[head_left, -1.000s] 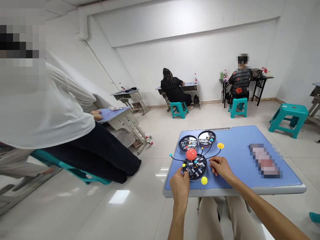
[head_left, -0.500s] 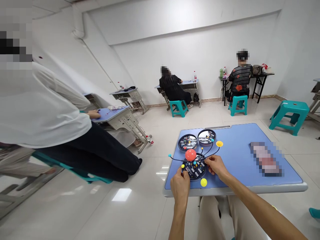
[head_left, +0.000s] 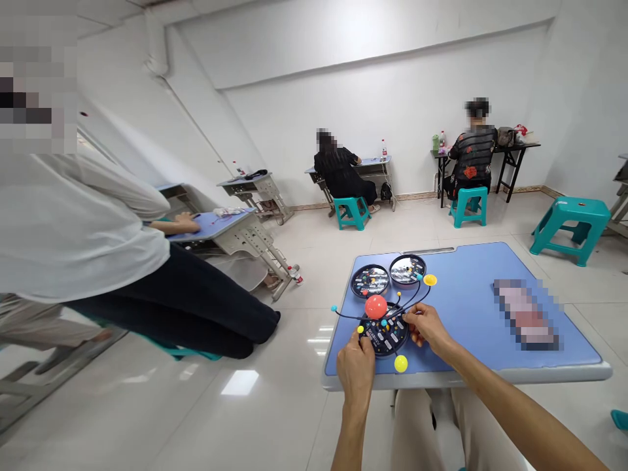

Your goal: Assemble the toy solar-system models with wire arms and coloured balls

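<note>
In front of me on the desk is a solar system model [head_left: 383, 343], with a dark printed disc for a base, a red ball [head_left: 375, 307] at its centre and thin black curved arms ending in coloured balls. My left hand [head_left: 356, 362] grips it at the front-left rim, thumb and index finger by a small yellow ball [head_left: 360, 330]. On the right side my right hand [head_left: 426, 326] pinches the model near the disc's edge; its fingertips partly hide the exact spot. A larger yellow ball [head_left: 401, 364] hangs toward the desk's front edge, and an orange-yellow cup-shaped piece [head_left: 430, 280] sticks out at the back right.
Two round dark printed trays [head_left: 370, 281] stand just behind the model. A blurred-out flat object [head_left: 527, 314] lies on the right of the blue desk [head_left: 471, 294]. A person in a white top [head_left: 83, 222] stands at left. Two seated people are by the far wall; a teal stool [head_left: 572, 226] stands at right.
Both hands keep their places on the model. The view has shifted slightly, and the standing person at left has moved an arm and leaned a little.
</note>
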The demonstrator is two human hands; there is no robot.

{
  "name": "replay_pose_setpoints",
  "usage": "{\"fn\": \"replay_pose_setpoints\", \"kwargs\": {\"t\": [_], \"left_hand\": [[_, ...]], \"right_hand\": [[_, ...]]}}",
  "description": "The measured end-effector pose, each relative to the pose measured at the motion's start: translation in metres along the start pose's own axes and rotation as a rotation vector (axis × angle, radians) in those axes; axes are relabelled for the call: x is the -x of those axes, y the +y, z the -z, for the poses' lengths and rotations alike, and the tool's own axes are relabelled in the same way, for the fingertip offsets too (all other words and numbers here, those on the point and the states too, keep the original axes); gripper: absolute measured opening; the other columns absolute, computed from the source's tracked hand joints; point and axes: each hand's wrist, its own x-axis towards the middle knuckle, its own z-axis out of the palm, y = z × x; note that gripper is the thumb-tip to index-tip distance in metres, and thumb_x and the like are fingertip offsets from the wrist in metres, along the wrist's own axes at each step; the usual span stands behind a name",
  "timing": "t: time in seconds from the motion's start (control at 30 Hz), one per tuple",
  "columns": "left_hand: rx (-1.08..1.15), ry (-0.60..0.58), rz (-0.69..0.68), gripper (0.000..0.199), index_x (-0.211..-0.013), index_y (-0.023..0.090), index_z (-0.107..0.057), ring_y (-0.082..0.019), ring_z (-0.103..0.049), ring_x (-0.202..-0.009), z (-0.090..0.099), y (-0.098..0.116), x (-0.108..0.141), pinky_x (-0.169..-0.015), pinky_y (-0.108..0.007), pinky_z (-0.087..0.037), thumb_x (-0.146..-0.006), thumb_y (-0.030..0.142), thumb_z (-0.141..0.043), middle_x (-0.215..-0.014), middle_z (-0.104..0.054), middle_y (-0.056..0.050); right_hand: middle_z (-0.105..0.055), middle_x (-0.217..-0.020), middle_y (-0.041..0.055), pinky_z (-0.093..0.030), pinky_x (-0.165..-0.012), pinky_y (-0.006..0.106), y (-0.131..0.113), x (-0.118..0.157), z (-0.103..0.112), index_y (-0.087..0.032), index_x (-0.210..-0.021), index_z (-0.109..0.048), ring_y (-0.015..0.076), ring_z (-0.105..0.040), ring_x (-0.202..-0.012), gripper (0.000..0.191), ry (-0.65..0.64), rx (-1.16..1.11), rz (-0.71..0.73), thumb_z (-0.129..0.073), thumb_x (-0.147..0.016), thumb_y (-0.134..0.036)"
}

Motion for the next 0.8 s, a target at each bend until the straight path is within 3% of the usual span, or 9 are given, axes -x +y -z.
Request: {"fn": "replay_pose_setpoints", "kwargs": {"t": [0.13,0.3,0.5,0.63,0.8], "left_hand": [[-0.023,-0.017,0.03,0.04,-0.124,0.015,-0.063,-0.025,-0.067,-0.074,-0.001,0.004,0.004,-0.059,-0.029,-0.034,-0.093,0.02,-0.039,-0.081,-0.075,-0.012],[-0.038,-0.044,-0.003,0.036,-0.114,0.015,-0.068,-0.026,-0.068,-0.076,0.0,0.005,0.002,-0.06,-0.029,-0.033,-0.094,0.021,-0.038,-0.084,-0.075,-0.013],[0.005,-0.039,-0.023,0.037,-0.116,0.013,-0.067,-0.026,-0.068,-0.078,0.001,0.004,-0.003,-0.062,-0.029,-0.036,-0.094,0.019,-0.039,-0.086,-0.076,-0.014],[0.065,-0.025,-0.049,0.038,-0.118,0.013,-0.066,-0.025,-0.069,-0.078,-0.005,0.015,0.002,-0.064,-0.028,-0.038,-0.093,0.019,-0.038,-0.087,-0.076,-0.014],[0.136,-0.054,-0.099,0.043,-0.128,0.011,-0.061,-0.025,-0.069,-0.079,-0.013,0.043,0.011,-0.066,-0.029,-0.041,-0.093,0.017,-0.036,-0.088,-0.076,-0.015]], "right_hand": [[-0.046,-0.04,-0.0107,-0.027,-0.024,0.017,0.002,-0.003,0.0,-0.022,-0.068,-0.045,0.009,-0.045,-0.027,0.016,0.009,0.025,0.016,-0.059,-0.073,-0.027],[-0.044,-0.039,-0.0117,-0.028,-0.024,0.016,0.005,-0.006,-0.003,-0.023,-0.07,-0.044,0.0095,-0.045,-0.026,0.016,0.015,0.044,0.037,-0.057,-0.076,-0.03],[-0.044,-0.04,-0.0119,-0.032,-0.024,0.018,0.004,-0.005,-0.003,-0.023,-0.07,-0.043,0.0108,-0.047,-0.026,0.014,0.011,0.077,0.076,-0.054,-0.078,-0.028],[-0.044,-0.04,-0.0118,-0.033,-0.024,0.017,0.003,-0.003,0.01,-0.023,-0.072,-0.044,0.0105,-0.048,-0.026,0.014,0.037,0.115,0.109,-0.055,-0.078,-0.029],[-0.046,-0.04,-0.0113,-0.035,-0.025,0.016,-0.006,0.002,0.041,-0.022,-0.072,-0.046,0.0107,-0.05,-0.027,0.016,0.088,0.148,0.154,-0.057,-0.078,-0.032]]}}
